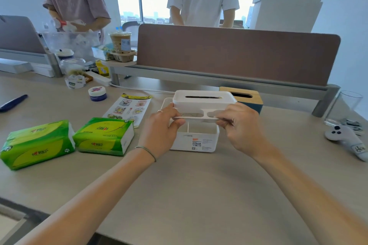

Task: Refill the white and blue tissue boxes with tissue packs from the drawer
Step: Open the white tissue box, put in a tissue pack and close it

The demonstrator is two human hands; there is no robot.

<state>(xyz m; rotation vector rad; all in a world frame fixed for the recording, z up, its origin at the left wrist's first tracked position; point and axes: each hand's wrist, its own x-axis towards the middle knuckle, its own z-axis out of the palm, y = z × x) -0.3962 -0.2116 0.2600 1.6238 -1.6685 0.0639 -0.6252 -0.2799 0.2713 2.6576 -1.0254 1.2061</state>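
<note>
The white tissue box (pixel 196 141) stands in the middle of the desk, and its white slotted lid (pixel 203 102) is raised just above the base. My left hand (pixel 162 127) grips the lid's left end and my right hand (pixel 242 123) grips its right end. The base looks empty inside. Behind it on the right sits the blue tissue box (pixel 252 103) with a wooden slotted top. Two green tissue packs lie to the left: one (pixel 36 143) near the desk's left side and one (pixel 105 135) close to my left hand.
A sticker sheet (pixel 129 107) and a small blue-and-white jar (pixel 97 93) lie behind the packs. A brown divider panel (pixel 237 53) runs along the back. A glass (pixel 345 107) and a white controller (pixel 346 139) sit at the right. Two people stand beyond the divider.
</note>
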